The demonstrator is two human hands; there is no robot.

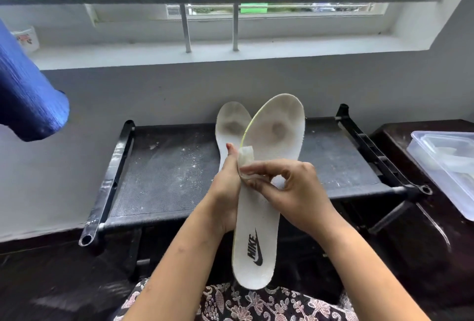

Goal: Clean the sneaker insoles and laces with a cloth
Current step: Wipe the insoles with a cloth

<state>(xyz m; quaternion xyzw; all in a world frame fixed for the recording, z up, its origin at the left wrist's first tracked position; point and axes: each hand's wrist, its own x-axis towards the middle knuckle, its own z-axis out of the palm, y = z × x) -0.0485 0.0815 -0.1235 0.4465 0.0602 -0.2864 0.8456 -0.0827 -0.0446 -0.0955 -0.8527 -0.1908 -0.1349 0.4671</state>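
Note:
My left hand [225, 192] grips two white insoles together at their middle. The front insole [272, 141] faces me, with a Nike logo at its heel and a grey worn patch near the toe. The second insole [232, 120] sticks out behind it to the left, also grey-stained. My right hand [295, 189] pinches a small whitish folded cloth [246, 159] against the left edge of the front insole, next to my left thumb. No laces are visible.
A black low rack with a dusty mesh top [166, 174] stands against the wall below the barred window. A clear plastic box [446, 164] sits on a dark surface at the right. Blue fabric [28, 95] hangs at the left.

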